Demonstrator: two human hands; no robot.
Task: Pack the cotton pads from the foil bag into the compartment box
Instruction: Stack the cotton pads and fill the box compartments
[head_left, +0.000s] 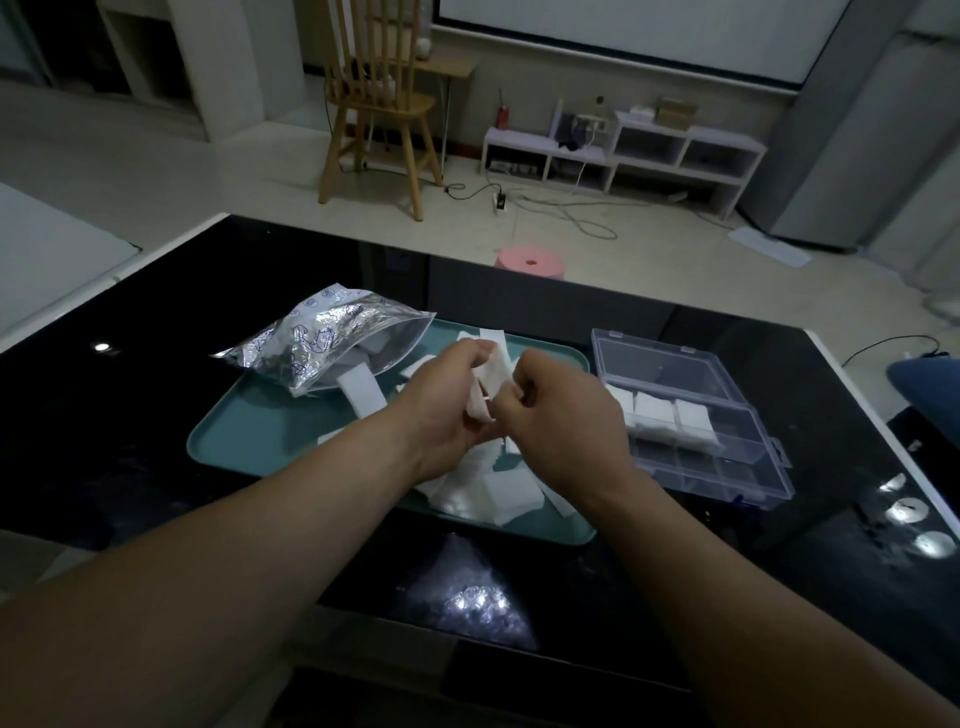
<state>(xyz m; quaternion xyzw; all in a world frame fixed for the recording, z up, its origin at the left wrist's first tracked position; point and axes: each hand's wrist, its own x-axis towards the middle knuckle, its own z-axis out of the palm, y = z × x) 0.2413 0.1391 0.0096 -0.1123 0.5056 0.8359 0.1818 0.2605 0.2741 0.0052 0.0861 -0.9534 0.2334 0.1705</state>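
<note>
Gripping one pad (493, 371) with both: left hand (447, 410) curled round its lower part, right hand (566, 415) pinching its right side, knuckles close together, above the middle of the tray (249, 447). Under the wrists, by the tray's near right corner, a loose heap (488, 493) of more pads. On the tray's far left corner, lying on its side, the bag (322, 343), mouth open toward the hands, a few pads spilling from it. Just right of the tray, near the table's (104, 415) right edge, the clear box (727, 473), lid (665, 364) thrown back. In its far row of compartments, packed pads (670, 415) side by side. Beyond the table's far edge, on the floor, a pink stool (530, 262) and a wooden chair (379, 104).
</note>
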